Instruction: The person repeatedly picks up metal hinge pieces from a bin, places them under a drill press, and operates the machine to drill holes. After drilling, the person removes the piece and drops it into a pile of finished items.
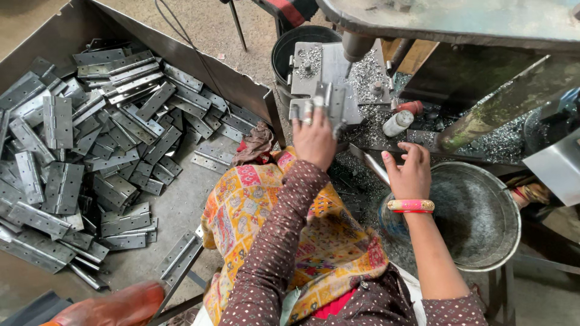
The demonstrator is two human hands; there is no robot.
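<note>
My left hand (314,140) pinching a steel hinge (329,102) by its near edge, fingers closed over it, hinge flat on the drill table (305,78) under the spindle (355,45), knuckle running away from me, my right hand (411,172) half open, empty, beside a metal basin (483,211)

Soft, even daylight, fairly bright; no hard shadows. Mild glare on piled steel hinges (90,139) and metal shavings (368,72). Dim under machine top, upper right. Centre sharp; slight wide-angle stretch at edges, blur at bottom-left corner.
</note>
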